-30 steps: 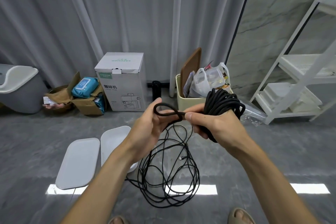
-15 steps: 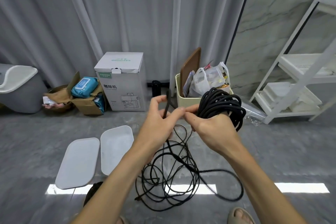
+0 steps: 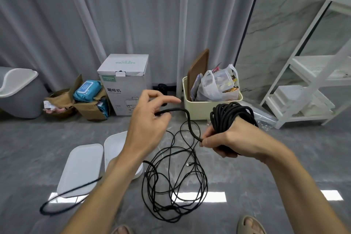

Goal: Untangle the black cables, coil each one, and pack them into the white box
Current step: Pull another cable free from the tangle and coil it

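The right hand (image 3: 226, 141) grips a thick coil (image 3: 232, 118) of black cable, its loops standing up behind the knuckles, while thumb and forefinger pinch the cable's free run just beside the coil. The left hand (image 3: 150, 119) holds that same run further along, fingers curled round it with the index finger stretched out loose. Half a second ago the two hands were pressed together at one small loop; now they have drawn apart, and a stretch of thick cable (image 3: 187, 119) arcs between them. I judge this to mean a fresh length has been pulled out for the next turn onto the coil, so winding of the first cable is well on but not finished: its tail (image 3: 66, 200) trails down past the left forearm and curls on the floor, across the lid.

Below the coil, on the floor, lies the tangle (image 3: 174, 182) of thinner black cable, with one small plug visible in it; how many cables it holds I cannot tell. Left of the tangle sits one white box (image 3: 114, 145), open, with nothing packed in it that I can see, and one white lid (image 3: 79, 169) further left.

Behind the tangle stand one cardboard carton (image 3: 123, 83) and one cream bin (image 3: 212, 107).
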Motion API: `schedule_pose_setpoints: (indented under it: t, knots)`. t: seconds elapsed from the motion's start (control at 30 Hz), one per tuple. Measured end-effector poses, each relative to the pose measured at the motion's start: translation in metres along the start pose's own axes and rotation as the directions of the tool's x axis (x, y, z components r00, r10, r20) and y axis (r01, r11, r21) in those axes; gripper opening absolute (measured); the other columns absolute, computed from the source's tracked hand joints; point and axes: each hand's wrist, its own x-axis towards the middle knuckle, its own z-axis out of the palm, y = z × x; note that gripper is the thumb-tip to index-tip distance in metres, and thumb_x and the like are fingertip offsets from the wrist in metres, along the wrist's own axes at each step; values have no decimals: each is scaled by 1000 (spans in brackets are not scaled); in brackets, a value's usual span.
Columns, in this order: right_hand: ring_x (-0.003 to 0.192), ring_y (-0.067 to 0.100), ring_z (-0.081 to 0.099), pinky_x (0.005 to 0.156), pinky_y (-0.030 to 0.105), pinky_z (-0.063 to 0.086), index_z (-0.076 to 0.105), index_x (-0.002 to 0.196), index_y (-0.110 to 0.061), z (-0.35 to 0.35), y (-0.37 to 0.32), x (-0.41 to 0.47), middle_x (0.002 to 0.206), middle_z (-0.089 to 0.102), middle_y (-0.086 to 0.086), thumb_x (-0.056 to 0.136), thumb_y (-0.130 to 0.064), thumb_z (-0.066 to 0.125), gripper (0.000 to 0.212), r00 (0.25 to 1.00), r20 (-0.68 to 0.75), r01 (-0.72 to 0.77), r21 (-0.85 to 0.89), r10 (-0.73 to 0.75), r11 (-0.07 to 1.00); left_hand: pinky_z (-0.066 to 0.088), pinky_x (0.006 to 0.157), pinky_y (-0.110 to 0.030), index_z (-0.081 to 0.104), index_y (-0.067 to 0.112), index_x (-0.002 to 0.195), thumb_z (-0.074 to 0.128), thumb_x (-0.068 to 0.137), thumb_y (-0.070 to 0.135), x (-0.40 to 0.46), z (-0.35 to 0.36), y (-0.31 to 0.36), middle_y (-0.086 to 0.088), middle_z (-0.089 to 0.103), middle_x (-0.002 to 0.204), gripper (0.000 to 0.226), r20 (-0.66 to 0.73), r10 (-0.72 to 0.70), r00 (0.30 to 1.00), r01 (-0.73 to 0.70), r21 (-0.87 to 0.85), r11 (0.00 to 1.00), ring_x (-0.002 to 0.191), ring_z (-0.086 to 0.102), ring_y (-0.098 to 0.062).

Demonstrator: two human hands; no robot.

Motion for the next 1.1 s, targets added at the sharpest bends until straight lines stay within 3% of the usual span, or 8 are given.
schedule_pose_setpoints:
  t: [0.1,0.23,0.47,0.67,0.8,0.9,1.03,1.1]
  knots:
    - [49,20,44,43,24,32,70,85,4,-4,2,-3,52,53,10,82,-7,69,11,996,67,-64,-17,65,998,37,78,-5,70,44,98,56,85,-10,-1,2,-1,20,47,107,57,80,134,988,-137,38,990,96,49,0]
    - [49,20,44,45,24,31,75,86,-3,-10,2,-9,52,51,10,84,-7,68,8,980,177,-90,-24,93,996,27,83,-11,73,48,94,51,85,4,2,5,-7,27,51,99,50,144,220,965,-249,229,941,94,40,3]
    - [40,18,31,52,38,23,76,88,-7,-12,2,-13,43,37,4,74,-18,71,18,876,470,5,217,-109,976,14,77,-23,65,47,68,49,81,8,2,9,-4,21,48,99,43,71,238,969,-248,333,910,101,31,1]
    - [36,12,33,54,31,38,74,93,-9,-2,10,-2,42,40,-2,74,-20,74,22,777,532,23,511,-338,859,11,107,-9,44,40,58,42,74,2,2,16,-12,22,45,103,42,163,240,957,-264,141,954,120,32,10]
    - [34,6,42,53,23,47,71,90,-6,3,14,6,43,46,-4,76,-26,78,25,775,424,44,703,-469,710,41,94,-17,44,37,51,39,75,5,-1,17,-12,19,56,89,40,233,81,969,-68,-63,996,113,52,7]
    - [33,4,45,53,23,48,68,85,-9,5,18,11,44,47,-6,78,-24,75,18,812,309,77,785,-496,615,47,86,-30,52,31,50,40,75,2,-2,17,-11,15,62,69,40,296,-97,950,166,-218,962,93,67,-7]
    - [31,4,43,51,23,47,68,81,-11,4,23,14,42,46,-8,73,-24,78,18,866,213,75,839,-452,539,48,77,-38,59,22,67,43,65,7,-3,9,-1,4,54,63,22,405,-127,906,312,-434,845,69,52,-15]
    - [31,4,43,51,23,47,68,81,-11,4,25,14,42,45,-8,73,-23,79,18,874,206,65,849,-441,524,39,67,-28,61,21,77,56,72,18,-3,3,6,6,50,67,8,408,-91,908,316,-526,790,65,42,-10]
